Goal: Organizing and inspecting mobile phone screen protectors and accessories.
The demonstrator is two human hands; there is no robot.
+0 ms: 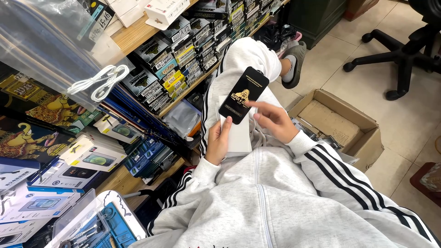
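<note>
Head view: black screen-protector packet (pixel 242 94) sits unopened on a white box (pixel 239 135) in the person's lap. Left hand (pixel 218 140) clamps both from seven o'clock, thumb pressed on the packet's lower edge. Right hand (pixel 274 120), at four o'clock, fingers loosely apart, just touches its side. Cardboard box (pixel 363 138) waits at three o'clock, stocked shelves (pixel 183 50) at eleven.

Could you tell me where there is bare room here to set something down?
The tiled floor between the cardboard box and the office chair is bare. The shelves are packed with small boxes, and the left hand and right hand occupy the lap.
</note>
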